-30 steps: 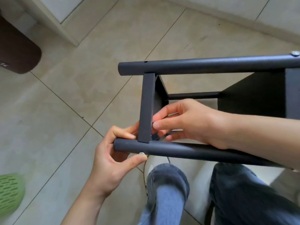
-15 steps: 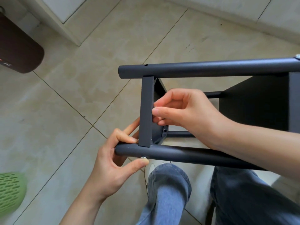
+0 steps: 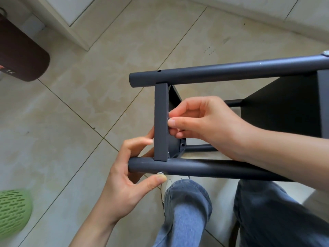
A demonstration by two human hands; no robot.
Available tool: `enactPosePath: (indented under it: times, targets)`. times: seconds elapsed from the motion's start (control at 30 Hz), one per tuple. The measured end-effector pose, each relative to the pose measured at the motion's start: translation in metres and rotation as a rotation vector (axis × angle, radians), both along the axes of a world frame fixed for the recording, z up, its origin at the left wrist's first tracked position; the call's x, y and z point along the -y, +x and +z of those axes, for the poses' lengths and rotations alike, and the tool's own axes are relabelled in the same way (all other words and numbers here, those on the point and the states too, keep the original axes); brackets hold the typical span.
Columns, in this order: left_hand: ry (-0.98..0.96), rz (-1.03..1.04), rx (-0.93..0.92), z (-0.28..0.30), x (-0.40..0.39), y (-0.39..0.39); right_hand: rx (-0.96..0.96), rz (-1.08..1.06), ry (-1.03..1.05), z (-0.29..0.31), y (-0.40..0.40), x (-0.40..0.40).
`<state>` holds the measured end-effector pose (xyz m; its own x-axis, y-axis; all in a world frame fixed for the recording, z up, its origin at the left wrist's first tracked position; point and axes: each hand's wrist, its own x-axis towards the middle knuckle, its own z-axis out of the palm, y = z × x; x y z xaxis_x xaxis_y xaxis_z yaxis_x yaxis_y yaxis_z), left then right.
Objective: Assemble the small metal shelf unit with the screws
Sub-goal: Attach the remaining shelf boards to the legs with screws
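Observation:
The dark grey metal shelf unit point(image 3: 231, 68) lies on its side above my knees, two round posts running left to right. A flat shelf panel point(image 3: 161, 122) spans between the posts at their left ends. My left hand point(image 3: 124, 180) curls round the near post point(image 3: 195, 168), thumb pressing a silver screw head point(image 3: 160, 173) on its underside. My right hand point(image 3: 201, 122) reaches inside the frame and pinches a small silver screw point(image 3: 169, 119) against the panel's inner face. Another screw head point(image 3: 326, 54) shows on the far post at the right edge.
Beige floor tiles lie below. A dark brown object point(image 3: 19, 56) sits at the upper left and a green perforated basket point(image 3: 12, 211) at the lower left. My jeans-clad legs point(image 3: 187, 211) are under the frame. A white wall base point(image 3: 71, 29) runs along the top.
My right hand has moved up from the panel's lower corner to its middle, now pinching a small screw. The left hand keeps its grip on the near post.

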<state>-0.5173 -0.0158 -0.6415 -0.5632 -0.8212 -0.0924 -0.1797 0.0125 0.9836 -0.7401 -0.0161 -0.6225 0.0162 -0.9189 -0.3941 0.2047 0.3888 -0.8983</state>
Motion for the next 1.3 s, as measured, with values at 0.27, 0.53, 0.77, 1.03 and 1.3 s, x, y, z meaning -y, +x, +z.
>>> enactPosePath:
  times: [0.27,0.53,0.77,1.03,1.3]
  targets:
    - [-0.310,-0.228,0.255,0.009,0.011,0.012,0.045,-0.006,0.010,-0.007,0.004,-0.003]
    - [-0.395,-0.229,0.280,0.005,0.008,0.018,0.052,0.018,0.169,-0.014,0.008,-0.013]
    - [-0.368,-0.218,0.262,0.003,0.010,0.017,-0.069,0.312,0.230,-0.012,0.015,-0.008]
    - [-0.340,-0.216,0.239,0.002,0.011,0.017,0.080,0.341,0.274,-0.017,0.016,-0.008]
    - [-0.331,-0.215,0.231,0.001,0.011,0.017,0.108,0.404,0.337,-0.014,0.011,-0.007]
